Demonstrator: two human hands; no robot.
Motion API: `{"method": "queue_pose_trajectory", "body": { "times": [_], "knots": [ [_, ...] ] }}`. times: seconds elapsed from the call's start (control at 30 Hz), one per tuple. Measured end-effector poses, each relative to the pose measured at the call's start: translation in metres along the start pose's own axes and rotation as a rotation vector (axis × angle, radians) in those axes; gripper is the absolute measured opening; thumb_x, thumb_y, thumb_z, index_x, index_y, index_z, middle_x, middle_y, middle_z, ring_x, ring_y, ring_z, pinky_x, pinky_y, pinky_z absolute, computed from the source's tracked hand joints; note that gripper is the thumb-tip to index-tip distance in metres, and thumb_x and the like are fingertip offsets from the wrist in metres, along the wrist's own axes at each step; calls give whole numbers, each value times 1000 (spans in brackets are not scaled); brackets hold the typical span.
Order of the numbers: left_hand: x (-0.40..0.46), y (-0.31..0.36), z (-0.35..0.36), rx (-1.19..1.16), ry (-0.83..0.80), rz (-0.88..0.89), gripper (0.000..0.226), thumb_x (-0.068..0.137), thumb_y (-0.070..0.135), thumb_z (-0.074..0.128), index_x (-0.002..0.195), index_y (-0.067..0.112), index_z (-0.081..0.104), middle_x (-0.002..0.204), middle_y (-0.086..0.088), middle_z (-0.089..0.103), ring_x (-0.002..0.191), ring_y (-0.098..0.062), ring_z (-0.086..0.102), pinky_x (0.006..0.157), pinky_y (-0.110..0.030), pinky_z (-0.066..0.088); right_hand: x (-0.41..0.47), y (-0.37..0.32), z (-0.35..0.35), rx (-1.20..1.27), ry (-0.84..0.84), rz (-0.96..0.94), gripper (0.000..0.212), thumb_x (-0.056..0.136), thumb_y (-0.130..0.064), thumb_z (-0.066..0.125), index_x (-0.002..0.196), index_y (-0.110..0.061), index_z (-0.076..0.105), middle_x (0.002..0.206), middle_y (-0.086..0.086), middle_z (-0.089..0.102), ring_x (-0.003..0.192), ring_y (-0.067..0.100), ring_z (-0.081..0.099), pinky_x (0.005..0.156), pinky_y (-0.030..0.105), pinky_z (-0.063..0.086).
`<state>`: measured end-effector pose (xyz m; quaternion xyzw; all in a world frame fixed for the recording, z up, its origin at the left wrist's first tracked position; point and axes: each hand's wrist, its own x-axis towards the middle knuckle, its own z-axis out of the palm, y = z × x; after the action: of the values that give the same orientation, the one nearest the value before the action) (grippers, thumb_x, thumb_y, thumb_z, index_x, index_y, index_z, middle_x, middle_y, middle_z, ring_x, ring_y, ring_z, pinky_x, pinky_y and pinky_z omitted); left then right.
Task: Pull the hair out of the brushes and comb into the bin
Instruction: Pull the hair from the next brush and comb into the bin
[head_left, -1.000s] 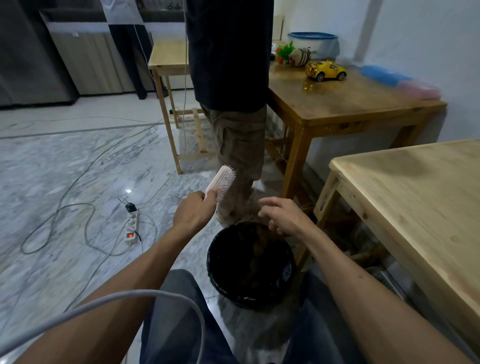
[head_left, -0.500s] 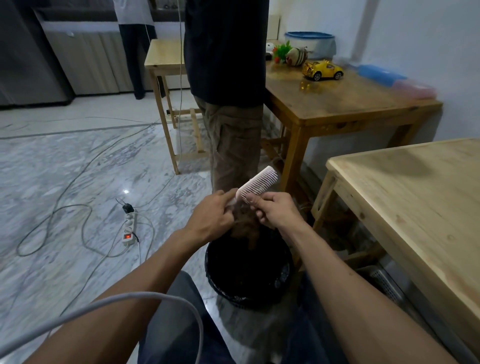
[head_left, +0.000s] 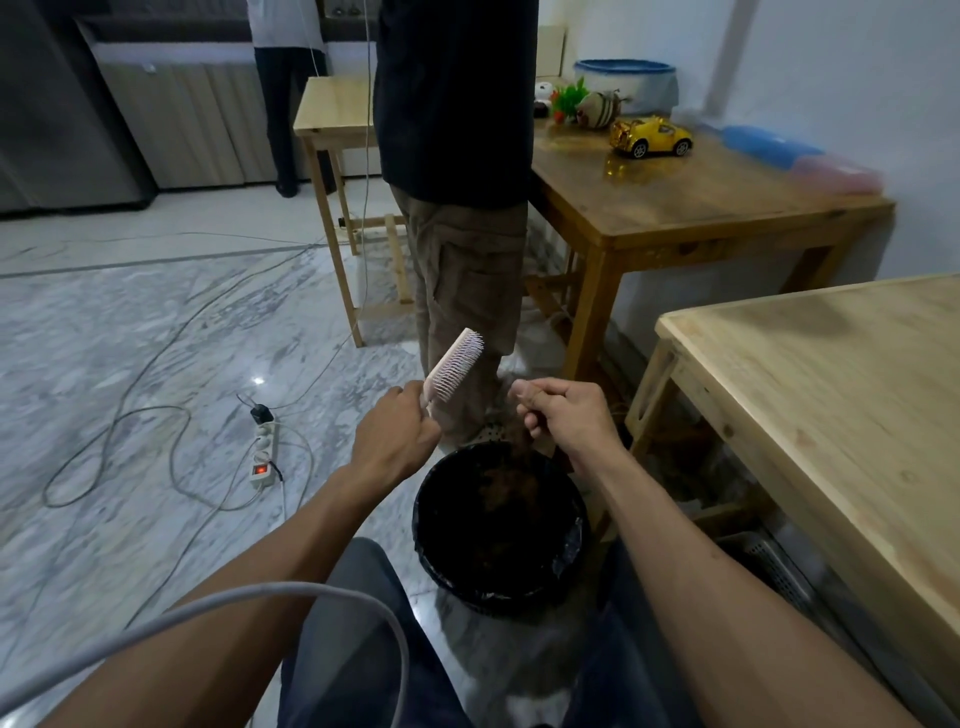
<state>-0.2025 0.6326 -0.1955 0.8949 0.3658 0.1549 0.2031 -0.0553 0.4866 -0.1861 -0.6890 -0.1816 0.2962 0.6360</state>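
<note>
half a second ago both hands met at the brush above the bin, the right fingers pinching at its teeth; now the hands have drawn apart. the left hand (head_left: 396, 439) keeps the brush (head_left: 453, 367) by its handle, fingers wrapped fully closed around it, and the brush head now tilts up and to the right, bristles facing right. the right hand (head_left: 566, 415) has pulled away to the right and sits over the far rim of the bin (head_left: 498, 525), fingers curled shut with thumb pressed to forefinger on a brownish clump of hair (head_left: 522, 441) that trails down from the fist toward the bin's mouth.

the bin is round and dark, lined with a black bag, standing on the marble floor (head_left: 130, 364) between the person's knees. inside lies a loose brown mass of hair, thickest toward the far side.

the brush is pale pink with rows of light bristles; no hair can be made out in the bristles, though they are too small to be sure. it hangs in the air just left of and above the bin, in front of the trousers of another person (head_left: 467, 270) standing close behind. a wooden table (head_left: 831, 395) stands to the right.
</note>
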Motion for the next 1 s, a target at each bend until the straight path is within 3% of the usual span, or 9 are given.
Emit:
{"method": "queue_pose_trajectory", "body": {
  "times": [0.13, 0.27, 0.4, 0.47, 0.57, 0.67, 0.77, 0.9, 1.0],
  "knots": [
    [2, 2, -1, -26, 5, -22, 32, 90, 14, 50, 121, 12, 58, 102, -12, 65, 82, -31, 58, 64, -41, 47, -1, -4, 0, -37, 16, 14, 18, 96, -24, 72, 88, -11, 81, 70, 1, 72, 60, 11, 60, 56, 23, 52],
    [1, 7, -2, -44, 63, 59, 33, 95, 16, 50, 127, 14, 58, 100, -8, 60, 80, -27, 54, 63, -35, 40, -8, -11, 5, -482, -36, 115, 29, 103, -45, 54, 97, -21, 68, 78, 0, 72, 59, 10, 64, 49, 21, 50],
    [2, 14, -5, -44, 123, 124, 33, 95, 17, 53, 127, 20, 61, 103, -9, 63, 80, -27, 57, 67, -42, 52, -9, -16, 7, -684, 40, 198, 46, 106, -56, 31, 106, -22, 63, 83, 7, 70, 74, 22, 70, 69, 36, 56],
    [1, 15, -8, -45, 124, 145, 32, 94, 16, 55, 125, 21, 63, 102, -8, 63, 82, -28, 58, 67, -41, 51, -6, -18, 7, -584, 63, 188, 44, 107, -52, 35, 115, -21, 65, 86, 6, 70, 74, 22, 70, 68, 37, 59],
    [-2, 16, -11, -75, 115, 198, 32, 92, 18, 54, 122, 21, 64, 101, -6, 64, 84, -27, 59, 66, -35, 44, -6, -23, 5, -283, -39, 154, 34, 101, -56, 51, 118, -28, 63, 92, 6, 70, 64, 13, 62, 52, 23, 51],
    [-5, 19, -12, -97, 96, 282, 31, 87, 21, 56, 116, 16, 65, 99, -6, 68, 78, -22, 56, 63, -33, 42, -1, -23, 10, -1, -148, 167, 46, 98, -44, 65, 125, -6, 68, 107, 10, 73, 66, 13, 64, 56, 24, 58],
    [-8, 17, -13, -51, 125, 347, 27, 88, 21, 63, 112, 11, 68, 97, -10, 70, 74, -19, 52, 62, -28, 33, 2, -20, 18, 125, -110, 192, 37, 96, -19, 71, 115, 13, 69, 86, 17, 75, 60, 15, 69, 59, 22, 61],
    [-10, 12, -11, -45, 108, 371, 60, 80, 48, 41, 116, 12, 73, 98, -9, 73, 81, -30, 64, 63, -29, 35, 4, -24, 25, 171, -13, 256, 19, 93, -4, 73, 84, 12, 69, 64, 15, 66, 43, 11, 63, 50, 20, 57],
    [-11, 10, -9, 25, 96, 320, 40, 86, 27, 61, 122, 12, 72, 100, -12, 72, 85, -35, 66, 64, -30, 36, 6, -22, 30, 155, 42, 312, 14, 93, 4, 70, 82, 11, 65, 59, 15, 59, 38, 13, 55, 39, 21, 45]
  ]
}}
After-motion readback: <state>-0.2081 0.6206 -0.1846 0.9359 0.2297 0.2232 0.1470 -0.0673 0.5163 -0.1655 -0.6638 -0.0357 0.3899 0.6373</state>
